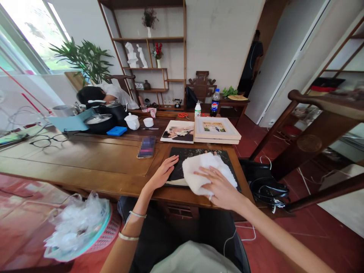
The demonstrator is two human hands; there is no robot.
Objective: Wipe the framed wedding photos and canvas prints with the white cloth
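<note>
A dark photo panel lies flat near the front edge of the wooden table, mostly covered by a fluffy white towel. My right hand holds the towel against the panel from above, with its fingers spread over the cloth. At the panel's left edge rests my left hand, its fingers stretched out and nothing in them. Just behind the panel lie a white-bordered photo print and a stack of pale picture frames. A phone is to the left of the panel.
On the wooden table are eyeglasses, a blue block, a white teapot, orange-handled pliers and a cola bottle. A person leans down across it. A basket of plastic bags stands at lower left; a chair at right.
</note>
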